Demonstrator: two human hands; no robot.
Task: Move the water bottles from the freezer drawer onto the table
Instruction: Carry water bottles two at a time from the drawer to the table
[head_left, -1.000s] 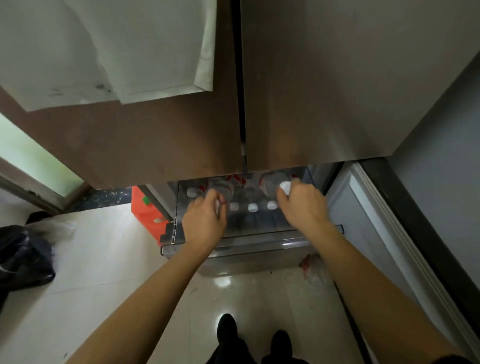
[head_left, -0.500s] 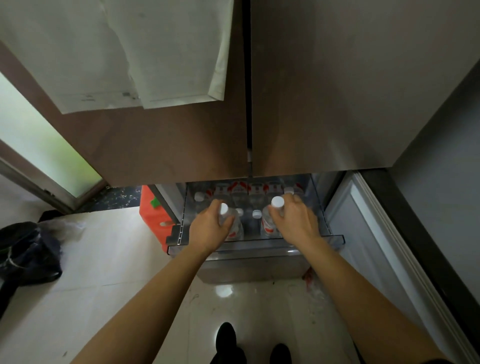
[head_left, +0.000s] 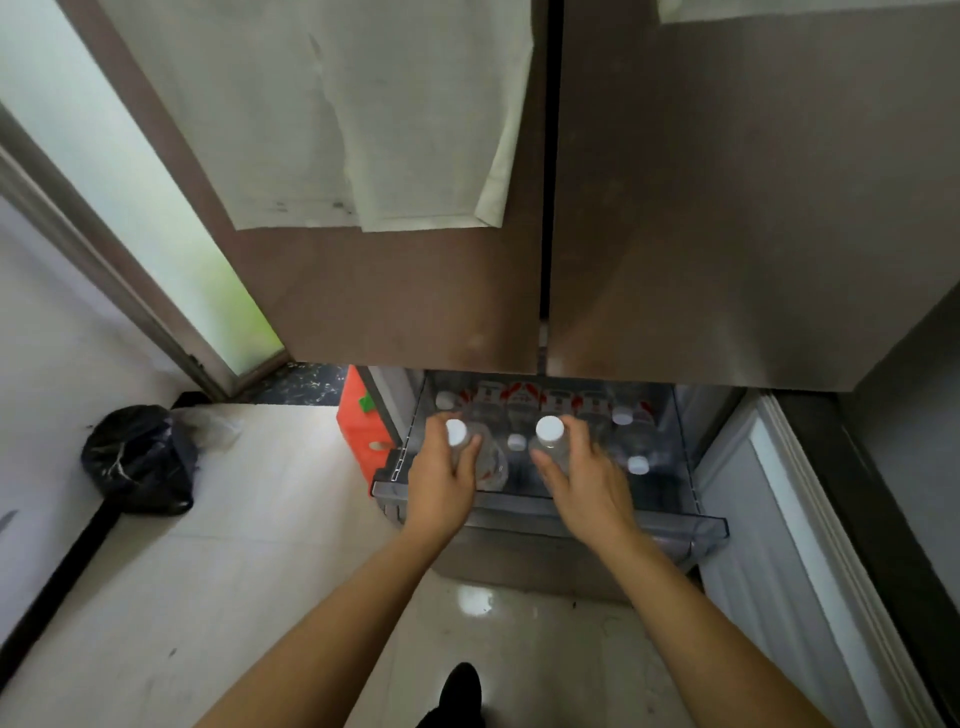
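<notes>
The fridge doors (head_left: 727, 208) are seen shut at the top of the view. Under them the freezer drawer (head_left: 696, 527) is seen pulled out over the floor (head_left: 234, 571), at 12 o'clock from the shoe (head_left: 461, 688). No bench is seen, so it is judged to lie behind or off to one side.

Inside the drawer, water bottles are stood upright. A back row (head_left: 519, 400) with red labels is lined up at 12 o'clock, and a loose bottle (head_left: 638, 465) is stood at 3 o'clock.

The left grip (head_left: 441, 480) is closed round the left bottle (head_left: 488, 465), which is held at 1 o'clock from the middle of that grip. The right grip (head_left: 589, 486) is closed round the right bottle (head_left: 551, 451), which is held at 11 o'clock from the middle of that grip. One bottle is held by each grip, so neither grip is nearer.

Both held bottles are kept nearly upright, and their white caps (head_left: 456, 432) are pointed up at the camera. Whether their bottoms are off the drawer cannot be told. A straight lift is judged to be needed first, so that the front wall of the drawer is cleared. Only then can the bottles be carried to the bench.
</notes>
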